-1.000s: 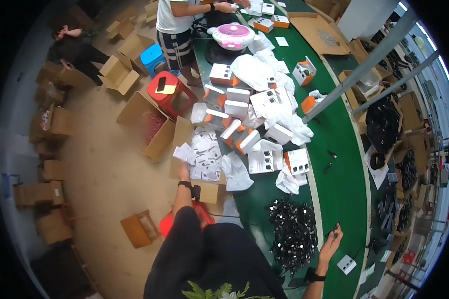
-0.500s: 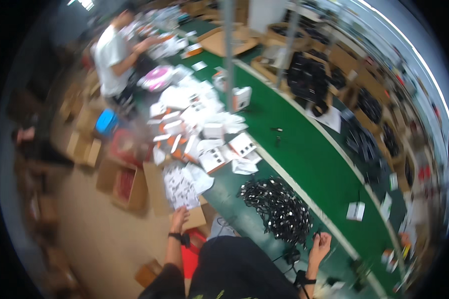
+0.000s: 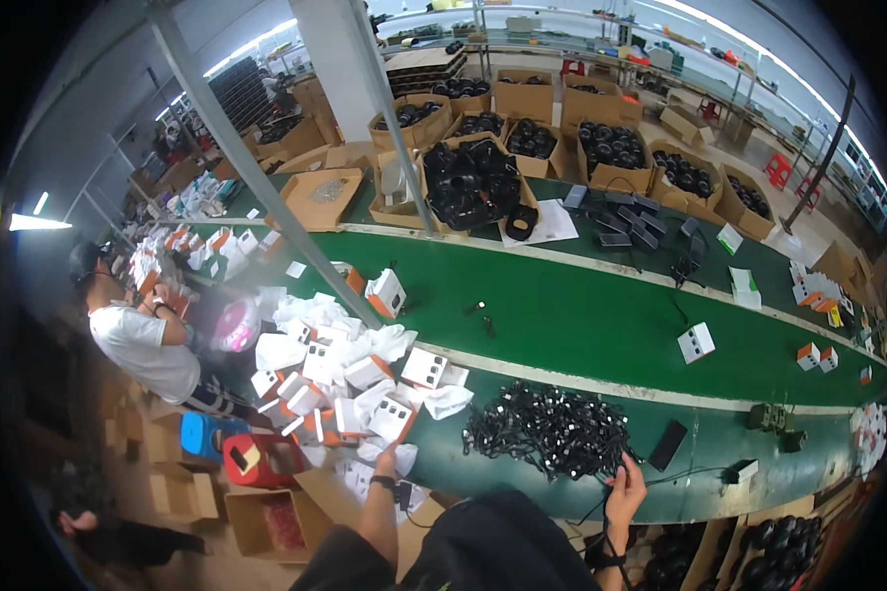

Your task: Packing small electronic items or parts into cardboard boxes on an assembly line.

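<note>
My left hand (image 3: 384,465) reaches forward beside the heap of small white-and-orange boxes (image 3: 392,418), its fingers stretched out with nothing seen in them. White plastic bags (image 3: 447,401) lie among the boxes. At the near right edge of a tangled pile of short black cables (image 3: 547,429), my right hand (image 3: 625,494) has its thumb and fingers closed around something thin and dark, which looks like a black cable. A flat black phone-like slab (image 3: 668,445) rests on the green bench just right of the pile. Both wrists carry dark bands.
A green conveyor belt (image 3: 552,340) runs past the bench, with a white box (image 3: 696,343) on it. Metal posts (image 3: 256,167) rise in front. Cartons of black parts (image 3: 611,148) stand beyond. A person in a white shirt (image 3: 143,345) works at left, near an open carton (image 3: 276,522).
My view has swung up and to the right, sharpening and showing more of the belt and far cartons. My left hand has come forward to the box heap; my right hand stays by the cables.
</note>
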The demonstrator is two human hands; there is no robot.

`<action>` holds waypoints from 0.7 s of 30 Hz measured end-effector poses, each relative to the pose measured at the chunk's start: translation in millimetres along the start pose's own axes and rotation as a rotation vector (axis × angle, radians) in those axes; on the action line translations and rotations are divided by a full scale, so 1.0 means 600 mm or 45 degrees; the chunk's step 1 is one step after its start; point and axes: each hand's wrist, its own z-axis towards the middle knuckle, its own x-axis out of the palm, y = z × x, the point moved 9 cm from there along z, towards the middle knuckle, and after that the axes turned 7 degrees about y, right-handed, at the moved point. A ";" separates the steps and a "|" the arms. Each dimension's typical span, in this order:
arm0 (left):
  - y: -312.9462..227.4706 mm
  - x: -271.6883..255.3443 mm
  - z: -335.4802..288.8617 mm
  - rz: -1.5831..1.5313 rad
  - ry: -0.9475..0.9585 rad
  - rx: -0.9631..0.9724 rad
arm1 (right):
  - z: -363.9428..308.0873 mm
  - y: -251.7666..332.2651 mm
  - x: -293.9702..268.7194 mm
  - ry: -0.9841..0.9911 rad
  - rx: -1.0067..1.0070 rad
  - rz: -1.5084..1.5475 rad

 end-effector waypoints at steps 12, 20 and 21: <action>-0.479 0.372 0.046 1.551 -0.045 0.626 | -0.051 -0.047 -0.049 -0.201 0.527 0.025; -0.668 0.411 0.313 1.624 -0.916 1.010 | 0.010 0.097 -0.043 -0.195 0.246 -0.531; -0.647 0.385 0.340 1.628 -1.017 1.004 | 0.015 0.097 -0.040 -0.145 0.200 -0.604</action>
